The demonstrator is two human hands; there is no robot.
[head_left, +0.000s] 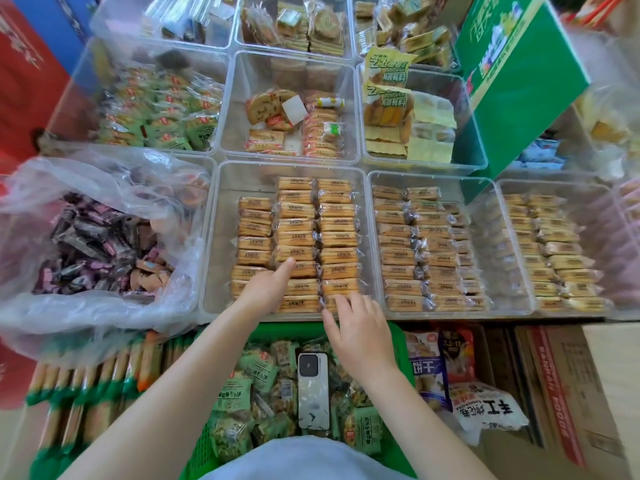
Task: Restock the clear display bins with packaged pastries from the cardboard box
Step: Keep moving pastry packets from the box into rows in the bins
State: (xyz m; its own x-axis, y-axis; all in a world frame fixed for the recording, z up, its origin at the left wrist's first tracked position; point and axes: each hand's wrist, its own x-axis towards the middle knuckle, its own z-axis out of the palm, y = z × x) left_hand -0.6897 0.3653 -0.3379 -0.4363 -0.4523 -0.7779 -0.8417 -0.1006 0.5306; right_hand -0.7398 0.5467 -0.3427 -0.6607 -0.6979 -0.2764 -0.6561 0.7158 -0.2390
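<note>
Left hand (268,287): reached into the clear bin (221,237), index finger straight, resting on stacked pastry packets (298,233), gripping nothing.
Right hand (358,329): at 5 o'clock, fingers loosely spread, touched the nearest packet row.

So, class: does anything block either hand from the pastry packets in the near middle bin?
Nothing visible does. The left hand and right hand already touch the pastry packets in the open-topped bin.

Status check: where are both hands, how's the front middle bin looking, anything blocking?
Left hand flat on tan wrapped pastry packs; right hand fingering the nearest pack. Clear plastic bin holds three rows. Nothing blocking.
</note>
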